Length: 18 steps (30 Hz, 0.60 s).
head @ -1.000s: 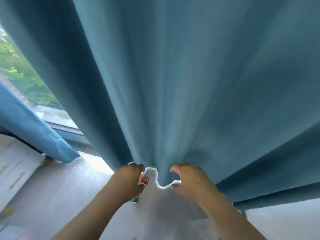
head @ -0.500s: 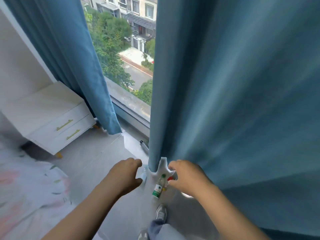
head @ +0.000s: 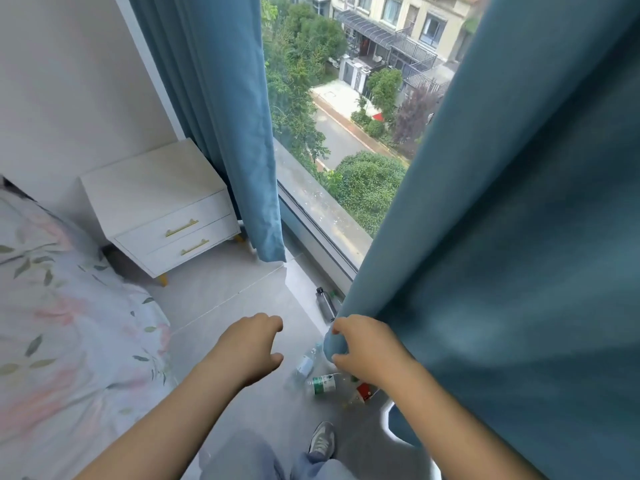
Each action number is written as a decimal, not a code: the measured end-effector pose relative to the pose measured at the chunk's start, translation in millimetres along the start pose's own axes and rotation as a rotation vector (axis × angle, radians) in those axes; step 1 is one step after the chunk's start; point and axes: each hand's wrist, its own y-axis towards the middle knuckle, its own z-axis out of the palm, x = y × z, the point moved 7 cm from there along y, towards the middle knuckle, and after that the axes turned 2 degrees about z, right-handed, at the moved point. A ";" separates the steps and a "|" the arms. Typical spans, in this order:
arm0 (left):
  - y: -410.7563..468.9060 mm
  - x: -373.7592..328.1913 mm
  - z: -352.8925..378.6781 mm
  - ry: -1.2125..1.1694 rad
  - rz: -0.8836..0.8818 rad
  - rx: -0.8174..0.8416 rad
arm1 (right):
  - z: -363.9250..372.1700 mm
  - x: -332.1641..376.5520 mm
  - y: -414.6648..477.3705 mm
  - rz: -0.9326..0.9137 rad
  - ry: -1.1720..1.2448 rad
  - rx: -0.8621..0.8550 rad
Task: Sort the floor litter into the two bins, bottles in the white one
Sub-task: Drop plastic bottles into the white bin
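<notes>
My right hand (head: 367,351) grips the edge of the big blue curtain (head: 519,237) and holds it off to the right. My left hand (head: 251,344) hovers beside it, fingers curled apart, holding nothing. On the grey floor below lie a clear bottle with a pale label (head: 306,363), a clear bottle with a green label (head: 323,382) and a red-and-white piece of litter (head: 363,391). A dark bottle (head: 325,304) lies by the window sill, partly behind the curtain. A white rim (head: 384,419), perhaps a bin, peeks out under the curtain.
A white two-drawer nightstand (head: 162,209) stands at the left by the wall. A bed with a floral cover (head: 65,323) fills the left. A second blue curtain (head: 221,116) hangs left of the window. My shoe (head: 322,441) is just below the litter.
The curtain has been pulled far to the right, uncovering the window, the floor and the bottles. My left hand has let go of the curtain; the view has swung up and left.
</notes>
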 end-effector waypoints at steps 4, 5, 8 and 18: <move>33.5 22.8 0.0 -0.004 -0.005 0.027 | 10.4 6.0 42.1 -0.014 -0.042 0.052; 42.8 29.3 0.5 0.002 -0.001 0.033 | 14.4 7.9 53.3 -0.012 -0.047 0.064; 74.3 50.4 4.7 0.031 0.021 0.070 | 29.4 12.4 91.8 0.001 -0.062 0.075; 237.6 109.7 94.4 0.125 0.091 0.131 | 151.9 -63.9 267.5 0.150 -0.073 0.070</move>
